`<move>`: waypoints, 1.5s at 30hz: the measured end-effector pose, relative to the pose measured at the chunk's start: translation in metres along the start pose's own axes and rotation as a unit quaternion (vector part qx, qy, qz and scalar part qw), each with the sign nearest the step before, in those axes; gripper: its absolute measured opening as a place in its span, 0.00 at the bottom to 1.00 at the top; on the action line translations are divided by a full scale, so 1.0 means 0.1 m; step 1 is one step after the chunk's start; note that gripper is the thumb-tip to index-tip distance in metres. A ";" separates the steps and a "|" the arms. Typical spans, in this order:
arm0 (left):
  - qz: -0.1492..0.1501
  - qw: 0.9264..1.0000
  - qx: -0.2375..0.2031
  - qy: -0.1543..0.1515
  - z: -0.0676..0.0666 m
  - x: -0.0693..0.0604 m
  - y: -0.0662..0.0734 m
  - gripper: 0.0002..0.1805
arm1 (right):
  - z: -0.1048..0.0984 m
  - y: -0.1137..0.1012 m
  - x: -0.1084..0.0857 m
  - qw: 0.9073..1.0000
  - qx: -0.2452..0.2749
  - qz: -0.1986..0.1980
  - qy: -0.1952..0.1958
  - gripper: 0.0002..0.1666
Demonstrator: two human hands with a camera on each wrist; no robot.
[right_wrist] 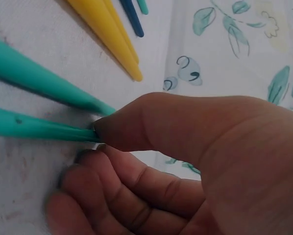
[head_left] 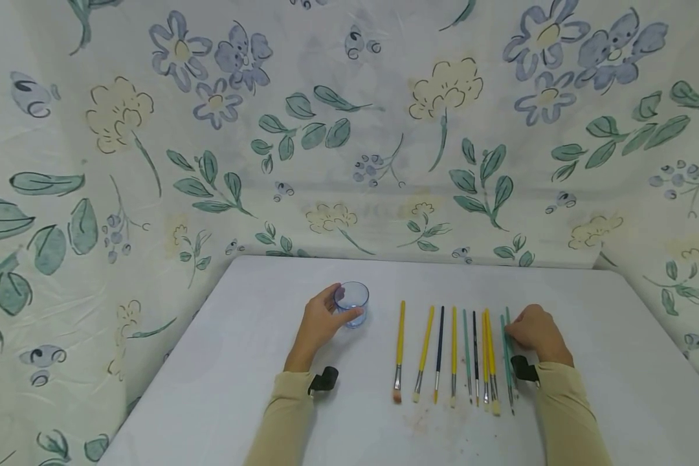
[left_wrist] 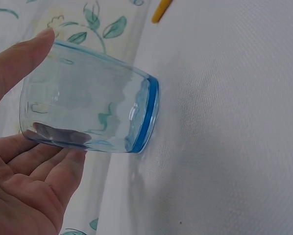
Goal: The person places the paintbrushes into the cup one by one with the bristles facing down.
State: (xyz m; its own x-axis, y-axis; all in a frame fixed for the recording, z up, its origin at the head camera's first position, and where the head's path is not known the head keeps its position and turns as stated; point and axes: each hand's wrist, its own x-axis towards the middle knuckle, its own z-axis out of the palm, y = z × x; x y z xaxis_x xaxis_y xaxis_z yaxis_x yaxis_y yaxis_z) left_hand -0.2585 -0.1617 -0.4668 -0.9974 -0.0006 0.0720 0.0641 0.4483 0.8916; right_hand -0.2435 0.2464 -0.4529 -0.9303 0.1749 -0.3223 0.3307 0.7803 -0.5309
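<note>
In the head view my left hand (head_left: 316,323) holds a clear bluish glass (left_wrist: 90,100) at the middle of the table, thumb on one side and fingers on the other. The glass stands upright and nothing shows inside it. To the right, my right hand (head_left: 537,331) is at the upper ends of two teal paintbrushes. Its thumb and index finger pinch the handle end of the outer teal paintbrush (right_wrist: 43,126). The other teal paintbrush (right_wrist: 43,78) lies alongside, its end partly behind the thumb. Both brushes point bristles toward me.
A row of paintbrushes lies left of my right hand: a yellow brush (head_left: 400,336) nearest the glass, a dark blue brush (head_left: 439,349), and several more yellow, dark and teal ones. Faint stains mark the white table (head_left: 227,401). Floral cloth (head_left: 349,149) hangs behind the table.
</note>
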 end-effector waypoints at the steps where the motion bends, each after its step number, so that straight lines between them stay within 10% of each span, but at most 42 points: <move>1: 0.000 1.000 0.000 0.000 0.00 0.00 0.00 0.49 | 0.00 0.00 0.00 1.000 -0.004 0.003 0.000 0.18; 27: 0.001 1.000 -0.006 -0.005 0.00 -0.02 0.04 0.49 | -0.18 0.01 -0.11 1.000 -0.004 -0.022 -0.004 0.26; 45: 0.001 1.000 -0.019 -0.005 -0.02 -0.02 0.00 0.49 | -0.23 -0.09 -0.16 0.974 0.221 -0.043 0.034 0.30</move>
State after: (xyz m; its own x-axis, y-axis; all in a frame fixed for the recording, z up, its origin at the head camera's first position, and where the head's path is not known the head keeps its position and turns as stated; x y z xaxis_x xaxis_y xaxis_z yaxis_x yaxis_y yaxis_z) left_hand -0.2566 -0.1633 -0.4665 -0.9975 0.0104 0.0699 0.0679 0.4133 0.9081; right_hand -0.2355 0.2505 -0.4254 -0.9610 0.1710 -0.2174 0.2731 0.4612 -0.8443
